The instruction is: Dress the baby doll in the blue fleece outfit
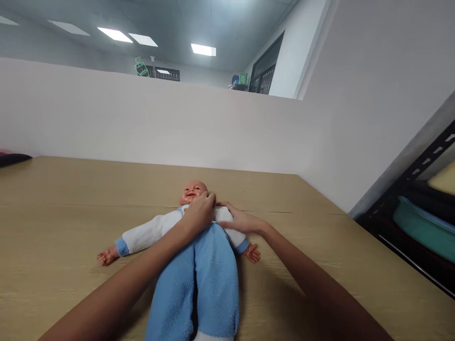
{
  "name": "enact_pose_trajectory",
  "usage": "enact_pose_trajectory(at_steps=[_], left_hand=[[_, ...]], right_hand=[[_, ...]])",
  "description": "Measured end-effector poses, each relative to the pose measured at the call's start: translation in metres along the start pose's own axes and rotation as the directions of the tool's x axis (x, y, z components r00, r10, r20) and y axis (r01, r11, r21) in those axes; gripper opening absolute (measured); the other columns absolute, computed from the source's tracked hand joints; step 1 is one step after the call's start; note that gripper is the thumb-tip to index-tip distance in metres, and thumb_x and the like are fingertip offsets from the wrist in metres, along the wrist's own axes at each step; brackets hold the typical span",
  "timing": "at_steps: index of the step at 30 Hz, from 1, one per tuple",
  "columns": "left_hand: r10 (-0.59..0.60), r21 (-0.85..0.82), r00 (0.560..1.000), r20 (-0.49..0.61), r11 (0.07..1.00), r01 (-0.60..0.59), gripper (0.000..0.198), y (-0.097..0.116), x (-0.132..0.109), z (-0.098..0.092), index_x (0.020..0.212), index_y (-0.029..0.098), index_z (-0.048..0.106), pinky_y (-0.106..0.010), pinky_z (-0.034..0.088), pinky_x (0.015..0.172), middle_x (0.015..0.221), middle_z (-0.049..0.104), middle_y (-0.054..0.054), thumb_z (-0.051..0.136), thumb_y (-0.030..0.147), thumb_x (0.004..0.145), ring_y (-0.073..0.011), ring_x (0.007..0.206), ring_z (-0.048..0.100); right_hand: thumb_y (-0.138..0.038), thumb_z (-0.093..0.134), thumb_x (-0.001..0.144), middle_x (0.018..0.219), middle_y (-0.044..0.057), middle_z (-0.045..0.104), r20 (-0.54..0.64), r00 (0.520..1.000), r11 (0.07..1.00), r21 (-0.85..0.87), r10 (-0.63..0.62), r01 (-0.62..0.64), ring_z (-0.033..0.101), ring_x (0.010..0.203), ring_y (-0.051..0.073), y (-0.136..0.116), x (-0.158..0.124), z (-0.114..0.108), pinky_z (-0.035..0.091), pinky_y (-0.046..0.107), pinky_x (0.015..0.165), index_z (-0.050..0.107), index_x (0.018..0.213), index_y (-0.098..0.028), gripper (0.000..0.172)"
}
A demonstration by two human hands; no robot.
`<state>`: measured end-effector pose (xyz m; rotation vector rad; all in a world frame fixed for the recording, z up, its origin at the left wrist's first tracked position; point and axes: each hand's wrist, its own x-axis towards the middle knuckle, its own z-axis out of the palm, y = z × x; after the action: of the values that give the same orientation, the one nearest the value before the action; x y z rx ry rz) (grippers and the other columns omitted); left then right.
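A baby doll (213,265) with a bald head lies face up on the wooden tabletop, its head toward the wall. It wears a white top with blue cuffs and blue fleece trousers, and both its arms are spread out. My left hand (201,210) is closed at the top near the doll's neck and shoulder; its fingertips are partly hidden. On the other side, my right hand (241,220) holds the doll's upper arm at the shoulder, thumb on one side and fingers on the other. My left forearm crosses over the doll's body.
Behind the tabletop (71,189) stands a low white wall (149,123). To the right, a black rack (398,203) holds a teal basin (423,227) and something yellow (444,180). A dark object (14,159) lies at the far left edge.
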<state>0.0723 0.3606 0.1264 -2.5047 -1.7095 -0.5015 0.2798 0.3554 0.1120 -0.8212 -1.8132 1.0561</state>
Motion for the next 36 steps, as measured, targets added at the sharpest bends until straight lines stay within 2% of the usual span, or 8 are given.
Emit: enact_pose_trajectory(at_steps=[2,6,11,18,23,28,31,36], left_hand=[[-0.021,0.032,1.0,-0.018,0.999,0.022,0.027,0.002,-0.005,-0.005,0.11,0.011,0.067,-0.041,0.052,0.076,0.12,0.071,-0.023,0.047,0.003,0.094,-0.0348,0.098,0.074],[0.003,0.078,0.998,-0.056,0.997,0.001,0.029,0.009,-0.013,-0.015,0.111,0.011,0.07,-0.046,0.052,0.084,0.123,0.07,-0.025,0.048,0.003,0.093,-0.0373,0.101,0.073],[0.032,0.09,0.993,-0.115,0.996,-0.022,0.024,0.017,-0.02,-0.021,0.114,0.012,0.069,-0.052,0.049,0.101,0.125,0.071,-0.023,0.052,0.011,0.097,-0.0374,0.111,0.07],[0.089,-0.311,0.952,-0.291,0.933,-0.182,0.034,-0.022,-0.068,-0.023,0.13,0.023,0.061,-0.052,0.041,0.114,0.137,0.065,-0.013,0.046,0.045,0.109,-0.0331,0.133,0.055],[-0.214,-0.601,0.946,-0.244,0.799,0.026,0.034,-0.058,-0.134,-0.011,0.126,0.023,0.056,-0.046,0.045,0.105,0.121,0.064,-0.01,0.048,0.05,0.107,-0.0293,0.115,0.06],[-0.23,-0.759,0.972,0.058,0.622,0.192,0.041,-0.061,-0.162,-0.007,0.121,0.024,0.059,-0.042,0.044,0.103,0.119,0.065,-0.007,0.051,0.06,0.103,-0.0294,0.115,0.059],[-0.265,-0.829,0.955,0.134,0.498,0.255,0.042,-0.061,-0.157,-0.006,0.108,0.025,0.061,-0.036,0.046,0.095,0.107,0.065,-0.004,0.055,0.065,0.1,-0.0268,0.106,0.058],[-0.314,-0.902,0.936,0.158,0.34,0.267,0.045,-0.063,-0.148,-0.002,0.101,0.025,0.065,-0.032,0.051,0.085,0.093,0.068,-0.002,0.064,0.069,0.093,-0.025,0.096,0.06]], right_hand=[[-0.031,0.094,0.068,0.112,0.001,0.081,0.156,0.988,0.983,-0.177,-0.015,0.043,0.075,0.094,0.023,-0.006,-0.01,-0.019,0.061,0.037,0.089,0.075,0.129,-0.028,0.064],[-0.024,0.081,0.075,0.1,0.0,0.082,0.317,0.94,0.814,-0.575,0.127,0.083,0.071,0.075,0.022,-0.017,-0.019,-0.053,0.054,0.03,0.07,0.066,0.144,-0.032,0.071],[-0.031,0.073,0.083,0.122,0.007,0.079,0.361,0.882,0.683,-0.727,0.303,0.063,0.072,0.099,0.029,-0.016,-0.015,-0.06,0.052,0.035,0.082,0.056,0.151,-0.028,0.069],[-0.024,0.069,0.087,0.142,0.01,0.066,0.29,0.951,0.687,-0.713,0.107,0.14,0.063,0.125,0.029,0.009,-0.029,-0.056,0.048,0.042,0.108,0.052,0.153,-0.028,0.069],[-0.022,0.066,0.092,0.142,0.017,0.062,0.081,0.989,0.55,-0.824,-0.128,0.138,0.055,0.132,0.035,0.007,-0.055,-0.036,0.043,0.052,0.114,0.059,0.144,-0.022,0.053],[-0.032,0.056,0.104,0.118,0.008,0.071,0.009,0.991,0.841,-0.528,-0.136,0.12,0.065,0.113,0.027,-0.003,-0.074,0.013,0.05,0.044,0.103,0.066,0.118,-0.026,0.018],[-0.048,0.058,0.104,0.111,0.007,0.069,-0.017,0.999,0.964,-0.264,0.038,-0.041,0.065,0.101,0.024,0.003,-0.072,0.033,0.054,0.039,0.09,0.064,0.113,-0.024,0.026],[-0.062,0.067,0.095,0.095,0.0,0.059,-0.011,0.993,0.991,0.069,0.115,-0.114,0.058,0.095,0.021,0.023,-0.061,0.032,0.048,0.034,0.092,0.061,0.098,-0.025,0.037]])
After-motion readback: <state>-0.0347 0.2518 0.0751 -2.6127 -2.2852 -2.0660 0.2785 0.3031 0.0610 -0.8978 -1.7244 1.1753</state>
